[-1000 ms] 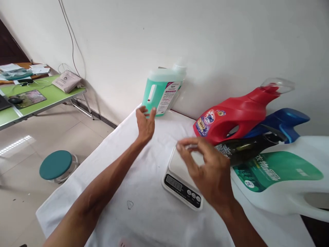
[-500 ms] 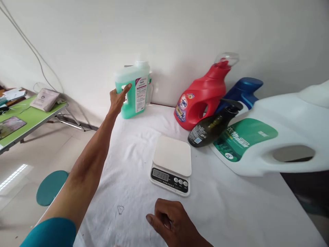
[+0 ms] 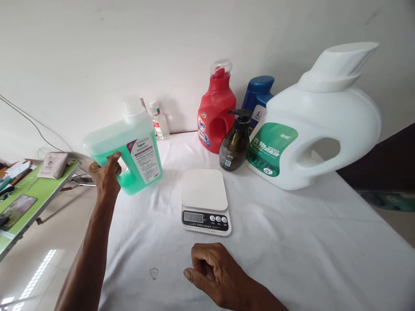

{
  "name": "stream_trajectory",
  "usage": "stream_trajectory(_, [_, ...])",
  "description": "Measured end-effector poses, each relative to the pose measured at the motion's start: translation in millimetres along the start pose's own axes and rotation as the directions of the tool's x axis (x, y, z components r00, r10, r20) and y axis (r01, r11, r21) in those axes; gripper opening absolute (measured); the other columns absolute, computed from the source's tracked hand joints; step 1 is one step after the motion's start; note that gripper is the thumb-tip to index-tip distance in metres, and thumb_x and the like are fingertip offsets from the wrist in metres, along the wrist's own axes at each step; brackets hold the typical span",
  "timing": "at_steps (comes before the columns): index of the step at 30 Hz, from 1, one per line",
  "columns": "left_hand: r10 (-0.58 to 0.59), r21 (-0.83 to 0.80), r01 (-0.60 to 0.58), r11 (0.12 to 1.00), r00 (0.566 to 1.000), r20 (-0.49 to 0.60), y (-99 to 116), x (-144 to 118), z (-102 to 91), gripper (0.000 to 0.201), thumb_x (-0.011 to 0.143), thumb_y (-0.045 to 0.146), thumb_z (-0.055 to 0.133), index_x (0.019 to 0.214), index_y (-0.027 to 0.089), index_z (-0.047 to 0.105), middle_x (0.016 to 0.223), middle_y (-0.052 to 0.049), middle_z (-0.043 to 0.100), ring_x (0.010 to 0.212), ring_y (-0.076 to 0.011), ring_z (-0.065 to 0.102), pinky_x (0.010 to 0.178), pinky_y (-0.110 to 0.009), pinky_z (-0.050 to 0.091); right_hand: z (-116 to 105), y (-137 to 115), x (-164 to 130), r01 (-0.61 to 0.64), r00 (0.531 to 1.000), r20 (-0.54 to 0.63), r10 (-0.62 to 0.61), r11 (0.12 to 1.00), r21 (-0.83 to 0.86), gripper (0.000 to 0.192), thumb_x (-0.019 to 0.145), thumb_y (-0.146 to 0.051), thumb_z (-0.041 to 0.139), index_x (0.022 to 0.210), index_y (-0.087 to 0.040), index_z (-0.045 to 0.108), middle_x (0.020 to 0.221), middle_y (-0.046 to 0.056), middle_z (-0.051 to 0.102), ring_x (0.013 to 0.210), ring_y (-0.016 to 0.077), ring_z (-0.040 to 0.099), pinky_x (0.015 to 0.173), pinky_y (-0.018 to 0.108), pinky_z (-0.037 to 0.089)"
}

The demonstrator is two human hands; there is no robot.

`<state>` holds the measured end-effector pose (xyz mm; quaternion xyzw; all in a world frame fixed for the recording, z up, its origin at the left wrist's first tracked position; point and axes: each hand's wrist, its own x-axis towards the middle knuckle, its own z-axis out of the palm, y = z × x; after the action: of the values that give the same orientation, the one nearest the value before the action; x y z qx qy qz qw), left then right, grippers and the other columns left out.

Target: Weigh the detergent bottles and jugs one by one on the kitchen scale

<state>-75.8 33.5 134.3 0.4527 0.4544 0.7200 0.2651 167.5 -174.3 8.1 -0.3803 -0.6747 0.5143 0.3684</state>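
Your left hand (image 3: 105,177), left of centre in the frame: fingers wrapped around the handle of the green jug (image 3: 128,149), which is tilted with its white cap toward the top and appears lifted off the white cloth (image 3: 292,242).

Your right hand (image 3: 215,272), lower centre: fingers curled loosely together, empty, resting on the cloth just below the scale (image 3: 205,201).

Scale, centre of the frame: white platform bare, display and three buttons along its lower edge; well apart from the jug.

Back row, upper centre to right, all upright:
- red bottle (image 3: 216,110), clear cap, against the wall;
- blue bottle (image 3: 257,97), partly hidden behind its neighbours;
- brown pump bottle (image 3: 235,142), in front of the red and blue ones;
- large white jug (image 3: 319,121) with green label, at the right.

Small clear bottle (image 3: 160,123), upper centre-left, by the wall behind the green jug.

Green table (image 3: 26,198), left edge, carrying papers and a pouch.
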Motion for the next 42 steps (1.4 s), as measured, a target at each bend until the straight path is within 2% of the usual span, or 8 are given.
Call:
stream_trajectory(3, [0.024, -0.034, -0.022, 0.999, 0.998, 0.053, 25.9, -16.3, 4.1, 0.059, 0.06, 0.038, 0.092, 0.051, 0.019, 0.037, 0.045, 0.01, 0.029, 0.041, -0.003, 0.027, 0.04, -0.021, 0.022, 0.2, -0.2, -0.6, 0.008, 1.0, 0.007, -0.008, 1.0, -0.019, 0.036, 0.091, -0.039, 0.062, 0.068, -0.021, 0.042, 0.064, -0.002, 0.05, 0.055, 0.0094, 0.042, 0.053, 0.025, 0.028])
stream_trajectory(8, [-0.008, -0.128, 0.032, 0.991, 0.982, 0.186, 51.6, -40.4, 40.3, 0.072, 0.059, 0.052, 0.094, 0.054, 0.02, 0.031, 0.049, 0.01, 0.025, 0.043, -0.0022, 0.026, 0.039, -0.019, 0.022, -1.1, -3.2, -0.5, 0.004, 1.0, -0.002, -0.004, 0.999, -0.041, 0.032, 0.09, -0.035, 0.061, 0.068, -0.021, 0.042, 0.064, -0.002, 0.05, 0.056, 0.0097, 0.042, 0.054, 0.025, 0.03])
stream_trajectory(13, [-0.075, -0.159, 0.125, 0.979, 0.954, 0.291, 46.1, -64.0, 78.0, 0.07, 0.06, 0.052, 0.093, 0.053, 0.02, 0.031, 0.049, 0.009, 0.025, 0.042, -0.0022, 0.026, 0.039, -0.018, 0.023, -2.5, -4.2, 0.0, 0.011, 1.0, -0.011, -0.012, 0.999, -0.05, 0.03, 0.088, -0.033, 0.061, 0.068, -0.021, 0.042, 0.064, -0.002, 0.051, 0.056, 0.0097, 0.043, 0.055, 0.025, 0.03])
stream_trajectory(17, [-0.125, -0.136, 0.179, 0.974, 0.934, 0.336, 36.4, -77.8, 94.1, 0.066, 0.057, 0.047, 0.092, 0.05, 0.02, 0.033, 0.045, 0.01, 0.026, 0.04, -0.0025, 0.027, 0.04, -0.02, 0.024, -2.9, -4.2, 0.6, -0.004, 1.0, -0.008, 0.003, 0.999, -0.051, 0.03, 0.086, -0.03, 0.062, 0.067, -0.02, 0.041, 0.065, -0.002, 0.052, 0.056, 0.0091, 0.042, 0.055, 0.025, 0.029])
stream_trajectory(27, [-0.135, -0.156, 0.208, 0.966, 0.915, 0.38, 23.5, -84.4, 100.5, 0.061, 0.058, 0.043, 0.093, 0.049, 0.019, 0.038, 0.046, 0.009, 0.029, 0.041, -0.0027, 0.028, 0.041, -0.021, 0.024, -5.0, -7.4, 0.7, -0.007, 1.0, -0.012, 0.007, 0.999, -0.036, 0.03, 0.086, -0.026, 0.064, 0.066, -0.02, 0.041, 0.064, -0.003, 0.051, 0.055, 0.0086, 0.041, 0.056, 0.025, 0.029])
stream_trajectory(38, [-0.139, -0.151, 0.215, 0.965, 0.905, 0.402, 20.5, -90.1, 96.2, 0.067, 0.058, 0.054, 0.095, 0.05, 0.019, 0.039, 0.048, 0.008, 0.029, 0.044, -0.0036, 0.028, 0.043, -0.022, 0.025, -3.7, -6.8, 1.2, -0.032, 0.999, -0.003, 0.032, 0.998, -0.051, 0.03, 0.085, -0.028, 0.064, 0.067, -0.02, 0.042, 0.065, -0.003, 0.051, 0.056, 0.0088, 0.041, 0.056, 0.026, 0.028])
stream_trajectory(42, [-0.127, -0.147, 0.208, 0.967, 0.892, 0.433, 20.3, -89.6, 94.4, 0.065, 0.061, 0.056, 0.094, 0.052, 0.019, 0.041, 0.051, 0.007, 0.029, 0.047, -0.005, 0.029, 0.045, -0.023, 0.027, -4.7, -7.6, 1.6, -0.004, 1.0, 0.002, 0.004, 0.998, -0.061, 0.03, 0.087, -0.029, 0.063, 0.067, -0.02, 0.041, 0.065, -0.004, 0.05, 0.057, 0.0089, 0.041, 0.057, 0.026, 0.029])
